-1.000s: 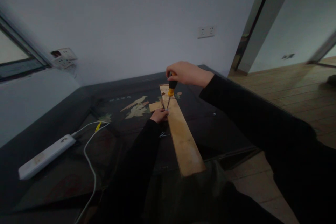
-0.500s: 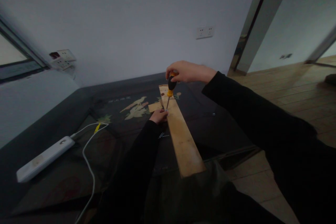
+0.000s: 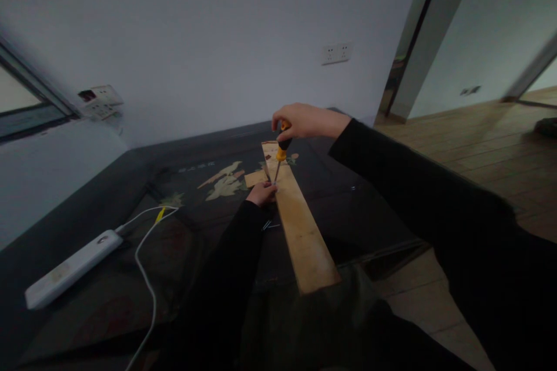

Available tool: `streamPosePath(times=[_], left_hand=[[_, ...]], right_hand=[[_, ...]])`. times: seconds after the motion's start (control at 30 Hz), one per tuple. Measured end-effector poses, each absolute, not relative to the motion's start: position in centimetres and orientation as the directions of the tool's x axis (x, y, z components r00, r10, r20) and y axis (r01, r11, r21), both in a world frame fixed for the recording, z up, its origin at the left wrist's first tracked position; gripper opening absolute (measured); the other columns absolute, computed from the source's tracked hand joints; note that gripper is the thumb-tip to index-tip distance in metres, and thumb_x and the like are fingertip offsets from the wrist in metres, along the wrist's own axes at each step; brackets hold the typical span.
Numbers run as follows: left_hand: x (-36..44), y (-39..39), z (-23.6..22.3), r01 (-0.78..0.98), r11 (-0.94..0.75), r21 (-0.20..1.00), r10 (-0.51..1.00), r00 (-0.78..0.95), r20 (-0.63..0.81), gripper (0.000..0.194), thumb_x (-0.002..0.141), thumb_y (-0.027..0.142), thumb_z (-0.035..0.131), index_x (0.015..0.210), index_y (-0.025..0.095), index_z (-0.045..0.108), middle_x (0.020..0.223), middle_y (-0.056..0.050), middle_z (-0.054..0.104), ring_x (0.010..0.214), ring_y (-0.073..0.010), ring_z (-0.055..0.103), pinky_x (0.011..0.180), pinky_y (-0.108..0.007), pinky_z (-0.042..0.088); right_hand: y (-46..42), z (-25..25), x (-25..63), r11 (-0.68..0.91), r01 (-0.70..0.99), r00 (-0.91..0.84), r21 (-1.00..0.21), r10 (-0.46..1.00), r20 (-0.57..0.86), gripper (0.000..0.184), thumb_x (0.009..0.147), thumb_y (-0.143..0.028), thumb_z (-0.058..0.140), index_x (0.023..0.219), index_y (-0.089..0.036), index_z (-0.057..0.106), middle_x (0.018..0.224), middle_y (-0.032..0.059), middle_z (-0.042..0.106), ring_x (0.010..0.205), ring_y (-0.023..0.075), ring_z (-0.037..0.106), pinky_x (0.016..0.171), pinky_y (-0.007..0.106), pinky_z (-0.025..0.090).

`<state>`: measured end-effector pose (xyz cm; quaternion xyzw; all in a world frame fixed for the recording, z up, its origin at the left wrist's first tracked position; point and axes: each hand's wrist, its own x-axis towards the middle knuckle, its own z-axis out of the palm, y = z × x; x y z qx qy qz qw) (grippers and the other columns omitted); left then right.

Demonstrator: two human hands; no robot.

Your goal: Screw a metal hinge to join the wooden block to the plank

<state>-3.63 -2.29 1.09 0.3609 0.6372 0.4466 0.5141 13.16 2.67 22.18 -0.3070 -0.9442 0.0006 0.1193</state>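
Observation:
My right hand [image 3: 304, 120] is closed round the black and yellow handle of a screwdriver [image 3: 281, 153], which leans slightly with its tip down. The tip meets a long wooden board [image 3: 303, 232] near its left edge. My left hand [image 3: 262, 193] is pinched beside the tip, at the board's edge; whatever its fingers hold is too small and partly hidden to name. A short wooden piece [image 3: 256, 178] sticks out leftward from the board, just beyond my left hand. A few thin metal pieces, like screws or nails [image 3: 270, 225], lie on the dark table below that hand.
The dark table [image 3: 174, 261] has a bird picture on its top. On the left lies a white power strip [image 3: 73, 269] with a white cable [image 3: 145, 278] running toward me. A wall with sockets [image 3: 336, 53] stands behind. The board's near end overhangs toward my lap.
The view has shifted slightly. Both hands keep their places at the board, and the screwdriver stays upright with its tip by my left fingers. My right hand's grip looks slightly turned.

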Motion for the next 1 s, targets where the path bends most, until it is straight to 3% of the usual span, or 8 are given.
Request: streamPosePath(times=[0.17,0.37,0.5,0.63,0.77,0.9,1.0], left_hand=[[-3.5,-2.3,1.3,-0.006,0.362,0.932,0.905,-0.238,-0.353,0.017,0.073,0.015,0.072,0.087,0.011,0.064,0.063,-0.002,0.065,0.058,-0.0121,0.064,0.056,-0.020,0.054],[-3.4,-2.6,1.5,0.000,0.352,0.936,0.909,-0.237,-0.342,0.016,0.073,0.015,0.071,0.087,0.011,0.064,0.065,-0.003,0.066,0.062,-0.0125,0.065,0.059,-0.021,0.054],[-3.4,-2.6,1.5,-0.007,0.353,0.936,0.904,-0.255,-0.343,0.009,0.074,0.013,0.070,0.080,0.011,0.063,0.062,-0.002,0.064,0.058,-0.0106,0.062,0.056,-0.019,0.053],[-3.4,-2.5,1.5,-0.048,0.351,0.935,0.911,-0.212,-0.353,0.006,0.075,0.009,0.067,0.077,0.012,0.063,0.063,-0.002,0.064,0.055,-0.0094,0.061,0.054,-0.018,0.053],[-3.4,-2.5,1.5,-0.064,0.356,0.932,0.909,-0.210,-0.361,0.007,0.074,0.009,0.068,0.076,0.012,0.062,0.062,-0.001,0.064,0.054,-0.0090,0.060,0.051,-0.017,0.052],[-3.4,-2.4,1.5,-0.044,0.353,0.935,0.909,-0.221,-0.353,0.008,0.074,0.010,0.069,0.075,0.012,0.062,0.061,-0.001,0.062,0.053,-0.0085,0.059,0.052,-0.018,0.051],[-3.3,-2.4,1.5,-0.028,0.355,0.935,0.907,-0.233,-0.351,0.007,0.075,0.010,0.068,0.074,0.012,0.061,0.063,-0.001,0.063,0.054,-0.0090,0.059,0.055,-0.019,0.051]], right_hand=[[2.1,22.4,13.2,0.817,0.576,-0.792,-0.022,0.565,0.233,0.028,0.085,-0.024,0.058,0.109,-0.017,0.069,0.102,0.0097,0.069,0.093,0.0206,0.059,0.076,0.031,0.038],[0.6,21.0,11.8,0.623,0.779,-0.598,0.070,0.705,0.380,0.048,0.097,-0.043,0.038,0.108,-0.008,0.069,0.102,0.0203,0.068,0.094,0.0267,0.062,0.074,0.033,0.038],[1.5,21.1,12.0,0.653,0.757,-0.617,0.011,0.709,0.341,0.049,0.093,-0.050,0.043,0.107,-0.012,0.069,0.102,0.0172,0.068,0.092,0.0250,0.061,0.074,0.033,0.038],[2.4,22.1,13.1,0.820,0.572,-0.798,-0.027,0.563,0.216,0.034,0.084,-0.033,0.061,0.113,-0.017,0.067,0.107,0.0104,0.068,0.093,0.0199,0.059,0.074,0.030,0.038],[1.8,22.4,13.2,0.824,0.567,-0.813,0.017,0.555,0.177,0.029,0.086,-0.021,0.054,0.111,-0.017,0.069,0.104,0.0098,0.069,0.091,0.0191,0.060,0.073,0.030,0.037],[0.6,21.5,12.2,0.700,0.708,-0.692,0.096,0.660,0.293,0.037,0.095,-0.032,0.042,0.110,-0.012,0.069,0.102,0.0169,0.068,0.092,0.0250,0.061,0.071,0.033,0.037],[0.4,20.9,11.8,0.640,0.767,-0.611,0.051,0.703,0.363,0.049,0.096,-0.044,0.037,0.109,-0.010,0.069,0.099,0.0194,0.068,0.091,0.0258,0.061,0.072,0.033,0.038]])
